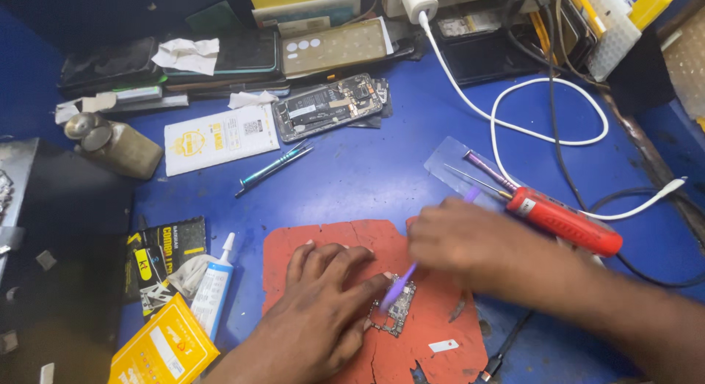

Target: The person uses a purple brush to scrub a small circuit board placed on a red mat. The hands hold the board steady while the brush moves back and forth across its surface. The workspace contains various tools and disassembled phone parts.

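Observation:
My left hand [323, 310] lies flat on a worn red mat [338, 233], fingertips pressing down a small phone circuit board [399, 310]. My right hand [463, 244] reaches in from the right and grips a purple brush [396, 288], blurred with motion, whose tip is over the board. A red electric screwdriver [562, 219] lies just beyond my right hand.
A teal pen tool [273, 166], an opened phone [328, 105], stacked phones [220, 57] and a white packet [219, 138] lie on the blue bench. A glue tube [214, 288], yellow packet [165, 351], metal bottle [121, 145] and white charging cable [543, 109] sit around.

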The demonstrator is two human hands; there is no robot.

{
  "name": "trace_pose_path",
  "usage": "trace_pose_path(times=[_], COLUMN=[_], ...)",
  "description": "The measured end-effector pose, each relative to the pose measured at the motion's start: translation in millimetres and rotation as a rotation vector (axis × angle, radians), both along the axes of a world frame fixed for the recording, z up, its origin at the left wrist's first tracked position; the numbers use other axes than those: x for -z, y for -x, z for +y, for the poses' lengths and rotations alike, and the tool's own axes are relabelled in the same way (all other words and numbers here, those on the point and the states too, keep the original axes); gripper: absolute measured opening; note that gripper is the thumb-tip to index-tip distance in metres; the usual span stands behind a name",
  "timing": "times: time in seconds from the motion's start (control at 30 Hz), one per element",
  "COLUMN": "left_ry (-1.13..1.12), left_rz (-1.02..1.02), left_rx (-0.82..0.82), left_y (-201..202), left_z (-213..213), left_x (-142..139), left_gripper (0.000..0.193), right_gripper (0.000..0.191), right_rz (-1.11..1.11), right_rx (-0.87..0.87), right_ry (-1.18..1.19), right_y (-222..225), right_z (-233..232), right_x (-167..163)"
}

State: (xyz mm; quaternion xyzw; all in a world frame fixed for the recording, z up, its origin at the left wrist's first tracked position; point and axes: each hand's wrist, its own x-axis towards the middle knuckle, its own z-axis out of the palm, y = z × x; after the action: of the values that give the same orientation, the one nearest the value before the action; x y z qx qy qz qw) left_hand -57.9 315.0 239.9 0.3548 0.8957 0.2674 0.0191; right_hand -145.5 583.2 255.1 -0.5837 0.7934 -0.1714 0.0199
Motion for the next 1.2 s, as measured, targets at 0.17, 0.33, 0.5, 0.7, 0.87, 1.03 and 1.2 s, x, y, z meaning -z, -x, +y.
trace_pose_path(times=[0.17,0.33,0.5,0.7,0.87,1.03,1.2], left_ry=[-0.001,0.006,-0.002,-0.002,0.005,0.015,0.021], left_rz=[-0.001,0.015,0.003,-0.006,-0.008,-0.017,0.016], left_rx=[0.011,0.007,0.006,0.004,0.007,0.001,-0.004], left_y=[1,-1,0,0,0,0,-1], left_z=[1,1,1,1,1,1,1], left_x=[1,1,0,-1,-2,-1,1], left_gripper=[0.045,0.049,0.047,0.046,0.049,0.049,0.050], right_gripper=[0.016,0.017,0.019,0.010,0.021,0.014,0.029], right_rz=[-0.029,0.055,-0.023,-0.005,0.001,-0.033,0.013], right_rx=[0.023,0.002,-0.024,-0.045,0.097,0.023,0.123], right_ry=[0.009,0.004,-0.006,0.061,0.028,0.027,0.042], right_y=[-2,-4,-2,-5,-2,-4,0], right_z=[-2,-8,-4,-4,-3,-1,-1], right_x=[-5,-17,-14,-7,-14,-6,-4])
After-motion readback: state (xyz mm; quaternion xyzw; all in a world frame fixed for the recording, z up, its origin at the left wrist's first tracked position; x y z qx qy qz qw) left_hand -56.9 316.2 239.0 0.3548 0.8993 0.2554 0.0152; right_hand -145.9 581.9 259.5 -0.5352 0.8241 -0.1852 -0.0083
